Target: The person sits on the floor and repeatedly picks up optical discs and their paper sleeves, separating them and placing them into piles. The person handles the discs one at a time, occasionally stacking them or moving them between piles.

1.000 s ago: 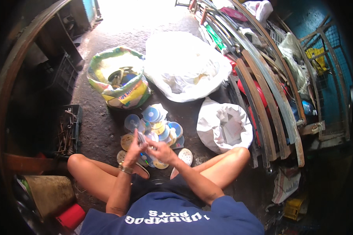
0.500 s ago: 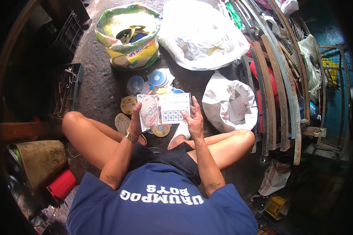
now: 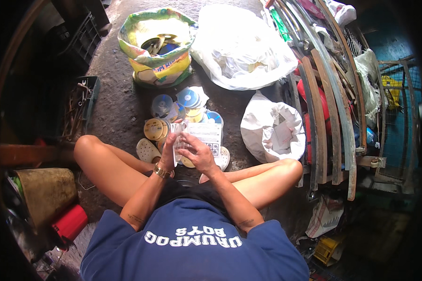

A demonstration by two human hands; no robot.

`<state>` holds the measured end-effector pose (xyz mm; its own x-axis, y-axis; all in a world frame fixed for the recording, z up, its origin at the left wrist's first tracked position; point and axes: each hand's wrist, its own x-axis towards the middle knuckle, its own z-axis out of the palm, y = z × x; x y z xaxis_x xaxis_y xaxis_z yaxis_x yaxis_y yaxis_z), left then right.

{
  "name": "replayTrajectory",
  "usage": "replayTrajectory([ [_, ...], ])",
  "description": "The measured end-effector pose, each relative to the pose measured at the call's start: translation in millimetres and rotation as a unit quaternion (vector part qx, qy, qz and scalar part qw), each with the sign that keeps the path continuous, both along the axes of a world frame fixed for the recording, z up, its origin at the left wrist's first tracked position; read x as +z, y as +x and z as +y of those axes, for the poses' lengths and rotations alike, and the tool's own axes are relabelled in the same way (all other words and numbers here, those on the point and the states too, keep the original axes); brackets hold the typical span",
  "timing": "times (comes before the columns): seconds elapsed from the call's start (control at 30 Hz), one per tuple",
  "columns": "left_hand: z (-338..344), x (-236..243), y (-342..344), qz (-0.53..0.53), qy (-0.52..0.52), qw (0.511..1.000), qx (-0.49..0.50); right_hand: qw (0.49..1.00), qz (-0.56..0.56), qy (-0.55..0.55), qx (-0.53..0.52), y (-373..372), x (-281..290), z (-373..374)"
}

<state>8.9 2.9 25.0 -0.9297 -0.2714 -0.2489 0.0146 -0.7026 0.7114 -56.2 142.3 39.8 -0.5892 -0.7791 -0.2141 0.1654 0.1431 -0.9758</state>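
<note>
At left, a multicoloured sack stands on the floor beyond scattered discs. The left hand has its fingers pinched on the left side of an unfolded disc case, held above the discs — the right hand bends its fingers over the middle, their grip impossible to tell. At right, a white sack holds pale flat pieces.

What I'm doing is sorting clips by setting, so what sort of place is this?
Likely a scrap or recycling workspace: overlapping round blue and gold plastic discs, a large white plastic sack and long brown bars suggest it.
</note>
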Motion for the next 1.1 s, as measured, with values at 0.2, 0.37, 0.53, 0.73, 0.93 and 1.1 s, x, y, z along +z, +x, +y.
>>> replayTrajectory([
  [0.2,1.4,-1.3,-2.0,0.012,0.051,0.998,-0.018,0.996,0.083,-0.033,-0.026,-0.2,-7.2,-2.5],
  [0.37,-9.0,-9.0,-8.3,0.040,0.037,0.997,0.055,0.984,0.129,0.044,-0.112,-19.3,21.0,3.5],
  [0.53,-21.8,-24.2,-11.1,-0.037,0.117,0.985,0.118,0.972,0.177,0.013,-0.156,-81.0,119.8,-2.4],
  [0.73,-13.1,-29.7,-13.7,-0.064,0.089,0.989,0.095,0.986,0.034,-0.133,-0.090,-134.4,156.6,-106.8],
  [0.93,-30.0,-17.1,-7.4,-0.004,0.145,0.983,0.113,0.830,0.480,0.196,-0.205,-126.8,38.7,-5.6],
  [1.1,-12.5,-21.9,-21.4,-0.091,-0.501,0.860,-0.023,0.901,-0.414,-0.066,-0.112,-44.5,-24.7,47.4],
])
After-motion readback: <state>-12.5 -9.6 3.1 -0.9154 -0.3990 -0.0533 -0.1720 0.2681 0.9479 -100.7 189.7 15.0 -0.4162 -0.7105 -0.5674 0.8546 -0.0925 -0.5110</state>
